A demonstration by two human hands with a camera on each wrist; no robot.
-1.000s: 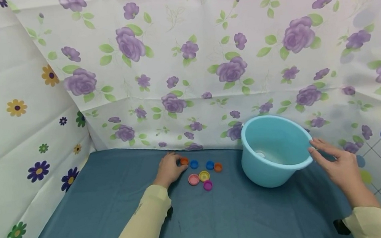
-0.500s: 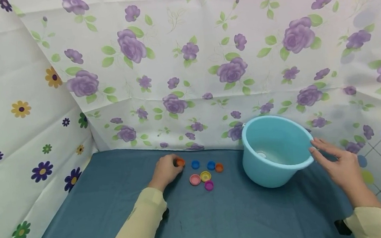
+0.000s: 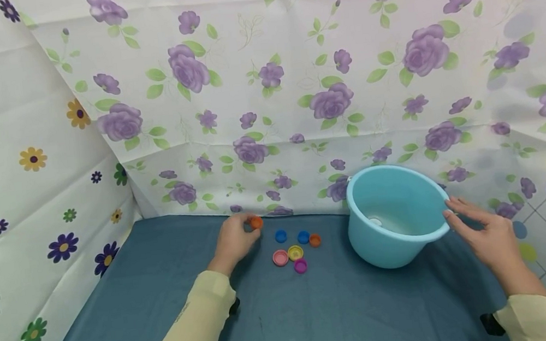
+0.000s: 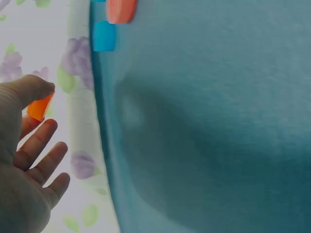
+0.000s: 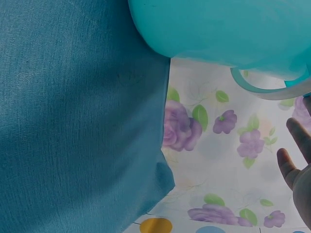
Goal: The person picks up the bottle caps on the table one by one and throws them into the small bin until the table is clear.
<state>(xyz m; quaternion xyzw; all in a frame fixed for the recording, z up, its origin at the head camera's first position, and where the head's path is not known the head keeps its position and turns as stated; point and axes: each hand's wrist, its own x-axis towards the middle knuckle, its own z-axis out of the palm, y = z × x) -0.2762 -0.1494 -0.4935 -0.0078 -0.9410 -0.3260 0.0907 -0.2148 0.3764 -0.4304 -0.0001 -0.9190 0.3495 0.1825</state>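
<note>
currently: l. hand, grip narrow — thumb + finger pinching 1 orange cap, round, no clear long axis, near worktop's far edge. bucket: mouth up, well to r. of cap — 6 loose caps partly between, nearer cap. r. hand: nearer bucket, fingers fairly straight, tips at r. rim. key relation, prob.: cap-to-bucket, rightward.
</note>
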